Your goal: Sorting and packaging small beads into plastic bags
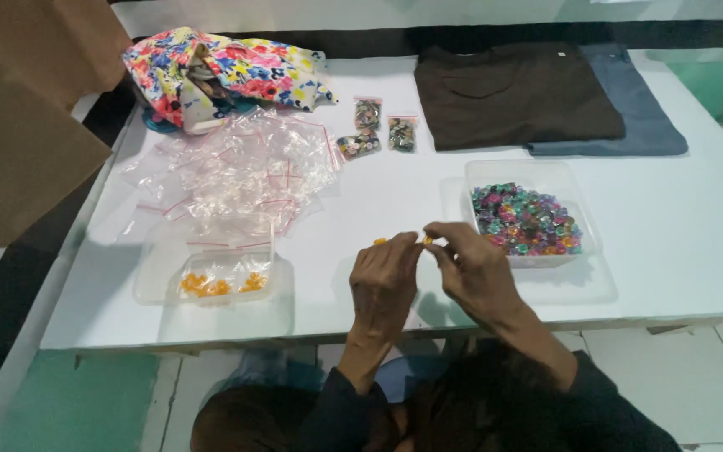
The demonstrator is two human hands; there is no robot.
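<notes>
Sleeves: dark sleeves (546,393) are lying nearest the camera, reaching up over the near edge of the white table (679,251).
Left hand: left hand (382,280) is rising knuckles-up, its fingers pinching narrowly on an orange bead (379,241).
Right hand: right hand (474,269) is curling inward just beside the left, its fingertips closing on a second orange bead (428,241); the two hands are nearly touching above the table.
Left tub: one clear tub (211,272) is sitting left of the hands, holding a small cluster of orange beads; I cannot tell their number.
Bags: a loose heap of empty clear bags (236,172) is lying behind it, and three small filled bags (378,130) are resting further back.
Cloth: one floral cloth (228,71) is bunching at the far left corner; two folded garments, brown (516,96) over blue (638,109), are lying far right.
Right tub: one tub of mixed beads (529,219) is sitting just right of the hands.
Room: bare tabletop is showing between the tubs and along the right edge.
</notes>
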